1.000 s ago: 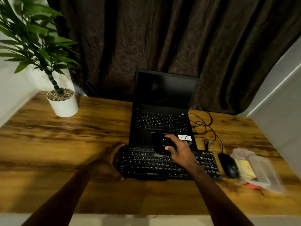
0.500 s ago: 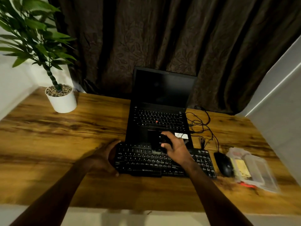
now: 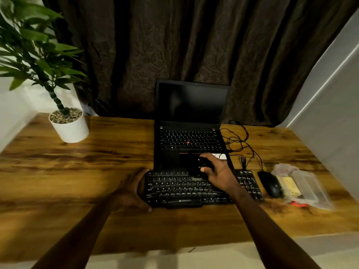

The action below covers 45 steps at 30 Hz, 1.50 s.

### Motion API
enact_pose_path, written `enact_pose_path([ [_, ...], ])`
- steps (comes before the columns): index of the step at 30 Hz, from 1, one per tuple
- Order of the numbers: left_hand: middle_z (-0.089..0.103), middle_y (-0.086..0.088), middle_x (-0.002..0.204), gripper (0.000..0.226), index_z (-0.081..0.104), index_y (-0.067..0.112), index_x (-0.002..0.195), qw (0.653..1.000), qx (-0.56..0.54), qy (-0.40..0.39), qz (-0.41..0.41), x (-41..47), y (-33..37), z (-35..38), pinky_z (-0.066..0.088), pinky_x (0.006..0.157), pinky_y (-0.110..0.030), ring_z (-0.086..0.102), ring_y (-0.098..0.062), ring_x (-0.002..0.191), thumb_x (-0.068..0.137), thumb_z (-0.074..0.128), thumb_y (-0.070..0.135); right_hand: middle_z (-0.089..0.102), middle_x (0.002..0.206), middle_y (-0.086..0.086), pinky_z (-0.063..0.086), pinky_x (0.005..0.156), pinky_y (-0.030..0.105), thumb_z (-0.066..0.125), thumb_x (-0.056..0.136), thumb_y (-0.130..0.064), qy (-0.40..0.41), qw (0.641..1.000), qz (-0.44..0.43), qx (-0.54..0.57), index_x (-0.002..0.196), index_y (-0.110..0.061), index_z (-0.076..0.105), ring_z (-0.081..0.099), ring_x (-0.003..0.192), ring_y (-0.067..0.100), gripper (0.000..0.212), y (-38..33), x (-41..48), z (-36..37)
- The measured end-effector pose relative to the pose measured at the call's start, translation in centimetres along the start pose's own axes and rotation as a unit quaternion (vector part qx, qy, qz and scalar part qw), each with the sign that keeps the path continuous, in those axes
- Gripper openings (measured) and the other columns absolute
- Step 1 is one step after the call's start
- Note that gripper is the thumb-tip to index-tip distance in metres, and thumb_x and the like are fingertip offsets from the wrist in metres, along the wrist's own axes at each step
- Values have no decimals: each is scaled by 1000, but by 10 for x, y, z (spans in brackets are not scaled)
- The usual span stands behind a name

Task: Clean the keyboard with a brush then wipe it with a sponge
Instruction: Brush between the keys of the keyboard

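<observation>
A black external keyboard (image 3: 180, 191) lies on the wooden desk in front of an open laptop. My left hand (image 3: 134, 191) grips the keyboard's left end. My right hand (image 3: 217, 173) hovers over the keyboard's upper middle, closed on a dark brush (image 3: 200, 169). Pale bristles touch the top key rows. A yellow sponge (image 3: 289, 186) lies inside a clear plastic case at the right.
The black laptop (image 3: 190, 140) stands open just behind the keyboard. A black mouse (image 3: 271, 186) and tangled cables (image 3: 239, 142) lie to the right. The clear case (image 3: 305, 188) sits beside the mouse. A potted plant (image 3: 68, 125) stands at the far left.
My right hand with the brush has shifted slightly to the right along the top key rows. My left hand stays on the keyboard's left end. The camera view has drifted.
</observation>
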State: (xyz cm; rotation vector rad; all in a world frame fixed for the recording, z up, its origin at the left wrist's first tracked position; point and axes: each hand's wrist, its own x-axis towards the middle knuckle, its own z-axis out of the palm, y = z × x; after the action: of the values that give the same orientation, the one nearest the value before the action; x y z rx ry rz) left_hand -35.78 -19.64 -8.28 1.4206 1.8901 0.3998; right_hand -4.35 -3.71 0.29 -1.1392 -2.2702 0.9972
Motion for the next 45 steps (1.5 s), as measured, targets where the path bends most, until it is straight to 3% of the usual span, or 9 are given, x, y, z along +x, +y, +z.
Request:
enact_pose_path([
  [7,2,7,169,170,2,49,156,1000,-16,-19,16,-14,14,-8,9,123,-59,2,-30,154,6,71,91,64,115,9,58,62,23,64,94,-2,27,999,43,-1,133,-26,54,67,95,19,46,21,-11,-29],
  [16,2,7,168,167,6,46,158,999,-44,-25,15,-18,20,-10,9,123,-56,1,-30,153,14,86,74,59,110,-5,61,71,28,65,93,0,26,999,28,21,122,-34,54,65,102,16,46,6,-11,-16],
  [21,6,6,168,165,6,43,158,998,-58,-24,26,-16,18,-10,19,120,-49,7,-27,152,19,91,67,62,113,5,55,58,18,65,93,-1,51,997,54,5,129,-30,55,65,95,16,47,16,-19,-33],
  [23,4,6,168,161,7,41,159,998,-60,-20,23,-17,22,-10,18,120,-48,6,-26,153,26,96,57,61,108,-1,54,56,14,64,95,-1,66,997,44,-23,133,-21,56,65,94,15,44,19,-26,-42],
  [26,4,7,168,163,6,44,158,998,-57,-24,20,-17,20,-10,16,122,-52,6,-27,153,21,91,69,60,102,-10,51,58,9,63,95,-2,82,995,31,-44,130,-22,56,65,92,12,42,20,-31,-47],
  [31,6,11,167,157,9,47,157,998,-56,-5,22,-16,15,-7,15,123,-51,7,-26,153,24,92,64,62,111,1,61,68,24,66,94,-7,50,997,39,-52,130,-28,54,66,99,17,43,15,-23,-25],
  [40,4,9,167,153,9,41,159,998,-62,-3,29,-19,23,-9,16,123,-49,6,-25,153,33,97,53,62,108,-1,56,66,19,62,94,1,56,996,49,-57,129,-27,54,66,97,20,46,14,-31,-36],
  [43,1,11,168,149,8,40,159,998,-45,8,35,-18,23,-8,11,123,-48,5,-23,154,42,100,48,56,97,-9,48,53,8,60,94,3,70,991,61,-92,129,-32,51,60,82,8,50,15,-37,-42],
  [45,-1,12,168,149,7,40,159,998,-50,6,37,-17,22,-8,12,123,-47,4,-23,154,42,100,48,58,103,-1,53,58,14,60,94,0,66,991,64,-101,129,-36,51,59,83,10,51,16,-34,-38],
])
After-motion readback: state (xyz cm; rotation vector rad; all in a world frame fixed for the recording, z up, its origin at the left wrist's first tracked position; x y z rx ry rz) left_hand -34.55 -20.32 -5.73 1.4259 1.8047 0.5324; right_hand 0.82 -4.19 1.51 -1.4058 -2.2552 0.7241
